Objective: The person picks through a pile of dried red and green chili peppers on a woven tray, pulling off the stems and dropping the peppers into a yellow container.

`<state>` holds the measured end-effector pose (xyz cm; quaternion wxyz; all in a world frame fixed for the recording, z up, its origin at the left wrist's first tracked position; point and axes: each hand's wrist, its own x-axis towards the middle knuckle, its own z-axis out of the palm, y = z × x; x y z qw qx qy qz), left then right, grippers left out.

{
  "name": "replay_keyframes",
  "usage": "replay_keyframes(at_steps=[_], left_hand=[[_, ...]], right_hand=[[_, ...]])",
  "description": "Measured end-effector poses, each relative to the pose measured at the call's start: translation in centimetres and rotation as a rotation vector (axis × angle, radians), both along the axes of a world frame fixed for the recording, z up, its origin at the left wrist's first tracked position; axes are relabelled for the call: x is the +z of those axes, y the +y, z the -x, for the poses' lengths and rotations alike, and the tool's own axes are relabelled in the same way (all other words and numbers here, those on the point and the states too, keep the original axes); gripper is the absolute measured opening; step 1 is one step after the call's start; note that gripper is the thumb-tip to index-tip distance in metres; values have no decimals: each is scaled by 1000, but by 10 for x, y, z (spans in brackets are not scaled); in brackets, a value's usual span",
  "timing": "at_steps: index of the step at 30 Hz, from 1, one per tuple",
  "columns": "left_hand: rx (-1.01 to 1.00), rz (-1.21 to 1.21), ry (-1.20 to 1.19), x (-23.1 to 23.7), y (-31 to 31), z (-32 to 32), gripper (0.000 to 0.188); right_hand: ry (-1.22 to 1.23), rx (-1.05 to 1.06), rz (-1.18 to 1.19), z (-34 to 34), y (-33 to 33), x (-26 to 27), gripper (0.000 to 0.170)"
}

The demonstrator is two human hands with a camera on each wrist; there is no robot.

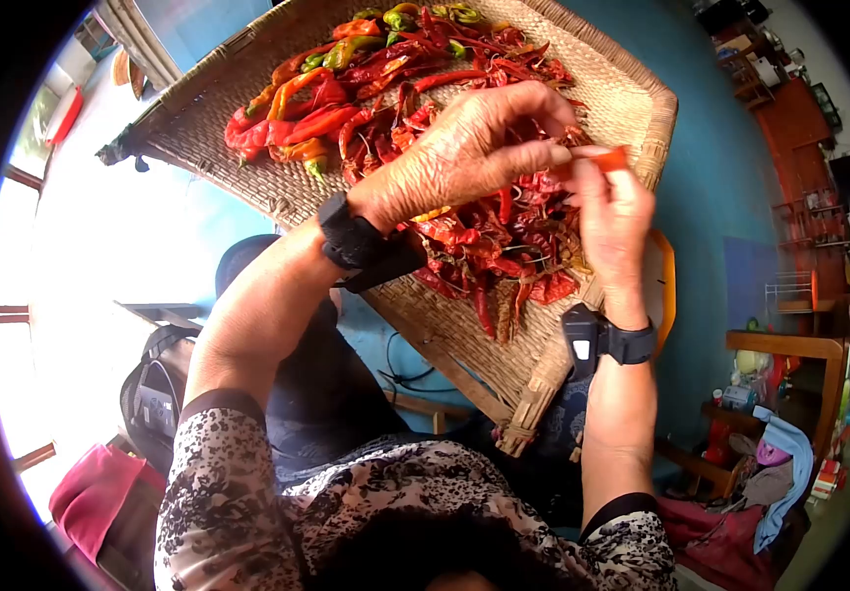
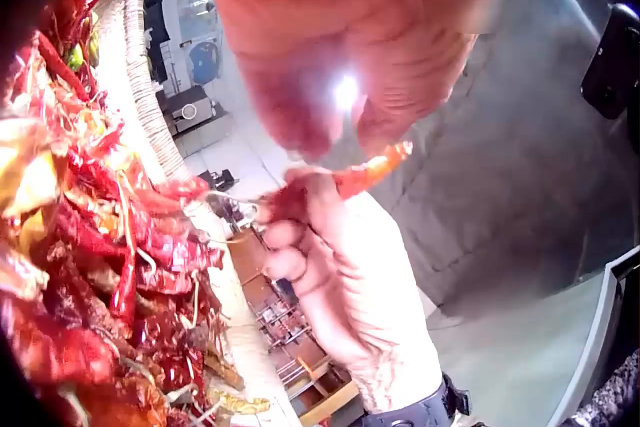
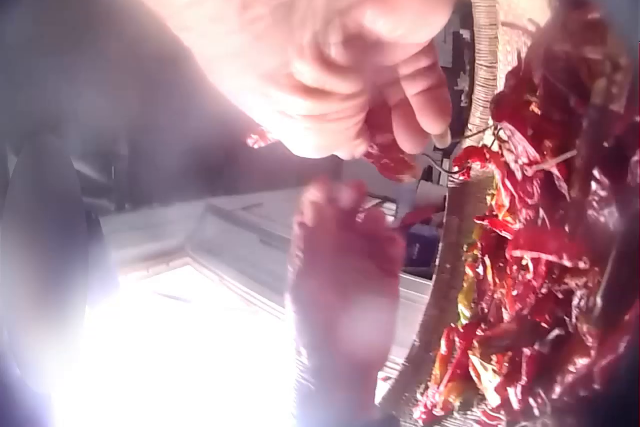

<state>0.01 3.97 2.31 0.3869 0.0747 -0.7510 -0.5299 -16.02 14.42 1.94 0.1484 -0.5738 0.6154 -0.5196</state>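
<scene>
My right hand (image 1: 617,222) pinches a red chili pepper (image 2: 365,173) between thumb and fingers, over the near right part of the woven tray (image 1: 632,69). In the left wrist view the orange-red tip pokes out on one side of the fingers and a thin stem on the other. Close to the chili, my left hand (image 1: 474,143) is bent at the fingers, with a gap between thumb and fingertips in the left wrist view. Beneath both hands lies a heap of wrinkled dried red chilies (image 1: 494,236). Glossier red, orange and green peppers (image 1: 316,108) are at the tray's far left.
The tray's frame ends in a bundled corner (image 1: 523,424) near my lap. To the left stands a black backpack (image 1: 154,394) beside a pink cloth (image 1: 100,492). On the right is a wooden chair (image 1: 789,345) with clothes (image 1: 784,473) piled on it.
</scene>
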Motion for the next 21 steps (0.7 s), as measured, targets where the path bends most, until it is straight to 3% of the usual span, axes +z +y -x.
replay_keyframes(at_steps=[3, 4, 7, 9, 11, 13, 15, 16, 17, 19, 21], left_hand=[[290, 388, -318, -7, -16, -10, 23], [320, 545, -359, -19, -25, -11, 25], [300, 659, -773, -42, -29, -16, 31], [264, 669, -829, -44, -24, -16, 32], [229, 673, -883, -43, -21, -12, 33], [230, 697, -830, -41, -20, -10, 35], [235, 752, -732, -38, -17, -8, 37], [214, 754, -753, -37, -16, -5, 36], [193, 756, -775, -38, -15, -4, 34], [230, 803, -773, -48, -19, 2, 26], [215, 775, -852, -47, -21, 7, 19]], right_hand=[[-306, 76, 199, 37, 13, 11, 21], [-387, 20, 239, 49, 18, 13, 21], [-519, -61, 265, 82, 35, 16, 22], [-350, -303, 265, 98, 45, 17, 23], [-20, -531, 224, 124, 56, 15, 22], [120, -634, 120, 148, 64, 7, 22], [556, -791, -359, 150, 74, 10, 24], [631, -811, -442, 147, 72, 3, 27], [888, -842, -300, 151, 70, -12, 28], [497, -548, -154, 117, 56, -2, 31], [350, -201, -308, 76, 43, 7, 27]])
